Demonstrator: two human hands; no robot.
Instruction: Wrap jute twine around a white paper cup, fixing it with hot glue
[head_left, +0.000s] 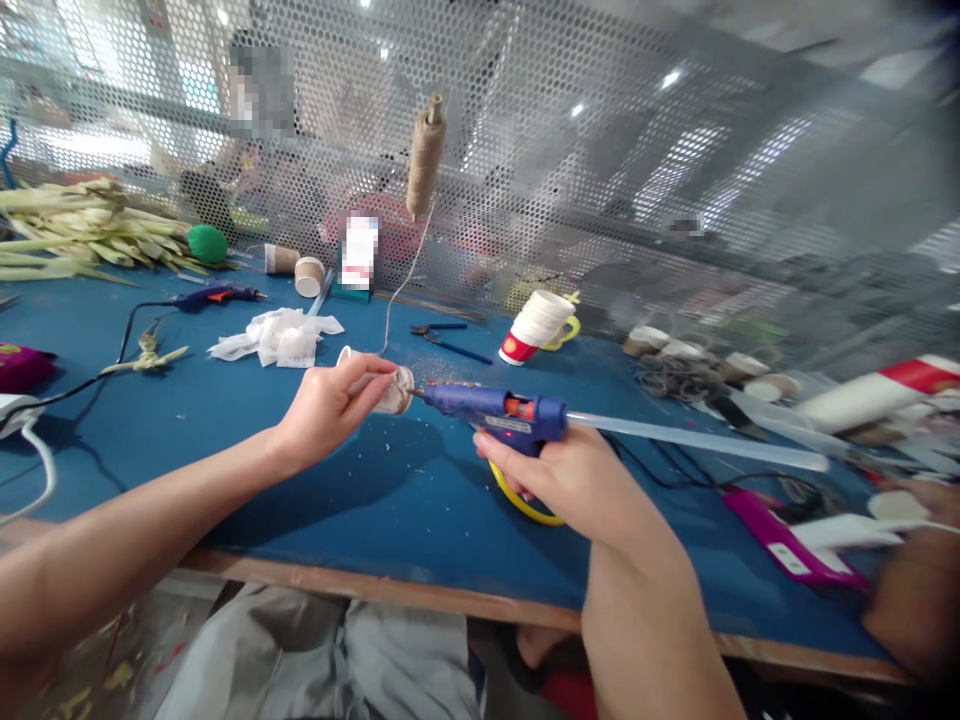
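Observation:
My left hand pinches a small pale cup tilted on its side, with brownish twine-like wrapping at its end. My right hand is wrapped around the grip of a blue hot glue gun. A long clear glue stick sticks out of the gun's back. The gun's nozzle points left, at or just beside the cup's end; I cannot tell if they touch. Under the right hand shows a yellow loop-shaped handle, the rest of it hidden. Thin twine runs from a hanging spool down toward the cup.
Stacked paper cups and dark-handled pliers lie beyond my hands. Left are crumpled white material, another glue gun and pale plant strips. Right are a purple power strip and another person's arm. Perforated metal screens the back.

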